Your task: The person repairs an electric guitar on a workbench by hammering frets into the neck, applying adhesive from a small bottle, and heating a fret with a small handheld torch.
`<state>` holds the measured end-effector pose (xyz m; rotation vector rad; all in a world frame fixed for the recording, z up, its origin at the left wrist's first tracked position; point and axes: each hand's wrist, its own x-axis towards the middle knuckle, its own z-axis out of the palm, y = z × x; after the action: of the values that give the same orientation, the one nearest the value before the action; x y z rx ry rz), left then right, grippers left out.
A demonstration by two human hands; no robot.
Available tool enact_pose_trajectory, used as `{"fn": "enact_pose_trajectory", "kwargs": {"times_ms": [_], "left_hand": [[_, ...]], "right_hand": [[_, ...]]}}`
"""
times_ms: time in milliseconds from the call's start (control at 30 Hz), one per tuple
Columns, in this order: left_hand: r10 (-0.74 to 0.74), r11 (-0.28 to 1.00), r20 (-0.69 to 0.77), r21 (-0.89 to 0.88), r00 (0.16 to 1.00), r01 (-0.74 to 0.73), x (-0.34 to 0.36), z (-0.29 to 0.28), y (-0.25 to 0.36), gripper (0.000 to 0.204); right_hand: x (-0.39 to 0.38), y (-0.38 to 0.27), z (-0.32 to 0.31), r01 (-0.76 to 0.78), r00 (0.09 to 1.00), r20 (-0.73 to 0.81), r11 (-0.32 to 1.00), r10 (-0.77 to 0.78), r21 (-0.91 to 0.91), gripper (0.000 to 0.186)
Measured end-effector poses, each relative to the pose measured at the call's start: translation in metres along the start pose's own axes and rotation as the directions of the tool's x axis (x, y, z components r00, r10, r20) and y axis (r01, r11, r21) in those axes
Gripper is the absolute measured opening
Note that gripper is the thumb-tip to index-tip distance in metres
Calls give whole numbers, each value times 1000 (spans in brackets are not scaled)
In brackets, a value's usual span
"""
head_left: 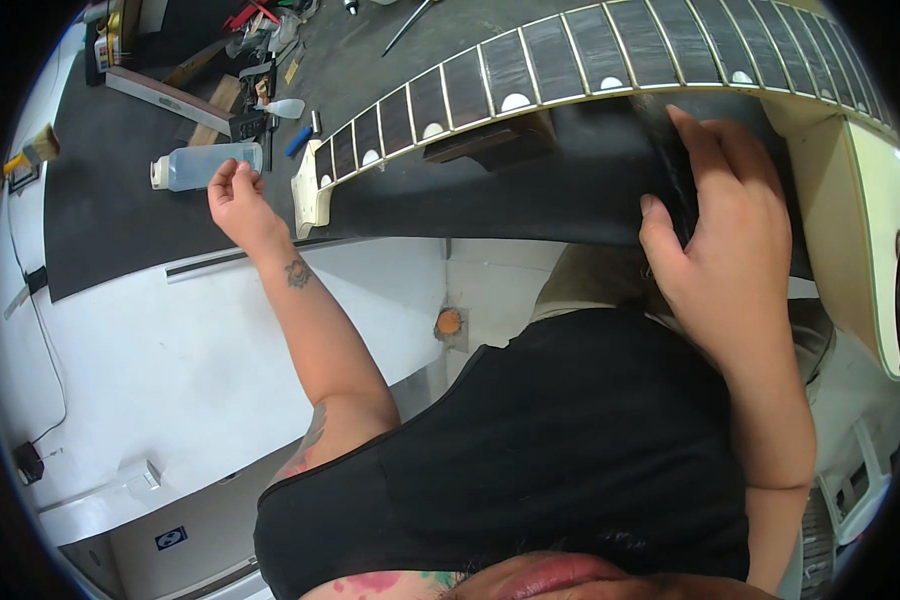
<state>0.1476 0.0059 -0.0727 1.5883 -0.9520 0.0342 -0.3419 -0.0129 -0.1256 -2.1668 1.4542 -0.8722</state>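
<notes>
A guitar neck [520, 75] with a dark fretboard, metal frets and white half-round inlays arches across the bench, its narrow end at the left. A dark wooden block [495, 140] sits under it. The cream guitar body [840, 205] is at the right. My right hand [735, 215] is just below the neck near the body, thumb and fingers apart, with a dark streak beside it that I cannot make out. My left hand [238, 205] has its fingers pinched at the end of a clear plastic bottle [195, 167]; anything between them is hidden.
The black bench mat [100, 225] ends just in front of me. Tools, a wooden-edged bar [165, 97] and a blue marker-like tube [299, 140] lie at the far left. A thin screwdriver-like tool [406, 28] lies behind the neck. A brush [40, 147] is at the left edge.
</notes>
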Motion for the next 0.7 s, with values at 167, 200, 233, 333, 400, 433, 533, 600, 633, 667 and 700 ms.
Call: {"fn": "enact_pose_trajectory", "kwargs": {"times_ms": [167,200,233,333,400,433,533,600,633,667,700], "left_hand": [[-89,992,48,-83,995,93,-6,11,0,22],[-73,997,152,4,986,73,-5,16,8,21],[-65,995,256,88,965,44,-3,20,16,21],[-34,972,571,211,821,-107,24,37,17,22],[-46,961,646,236,762,-142,38,61,21,23],[-67,946,716,266,695,-183,43,70,21,23],[-176,933,749,333,638,-134,57,84,19,21],[-171,919,763,352,624,-178,57,92,27,21],[-177,899,778,377,603,-222,58,94,33,21],[-193,879,741,422,644,-222,60,89,41,20],[-237,852,721,477,652,-218,77,79,38,22]], "right_hand": [[0,-5,2,2,999,-37,1000,-2,-26,50],[-1,-5,2,-9,999,-31,1000,8,-21,50],[-1,-5,2,-2,999,-36,999,1,-33,50],[0,-7,1,3,999,-32,999,-4,-36,51],[1,-8,-1,-24,1000,-18,1000,24,-4,51],[1,-8,-1,-19,1000,-22,1000,19,-12,51],[0,-10,0,-2,999,-44,1000,1,-27,51],[1,-11,-1,-17,999,-45,1000,17,-11,51],[4,-11,-1,-5,999,-47,1000,5,-16,51],[3,-10,1,-15,999,-40,1000,15,-4,51],[2,-10,0,-31,999,-35,999,32,9,51]]}}
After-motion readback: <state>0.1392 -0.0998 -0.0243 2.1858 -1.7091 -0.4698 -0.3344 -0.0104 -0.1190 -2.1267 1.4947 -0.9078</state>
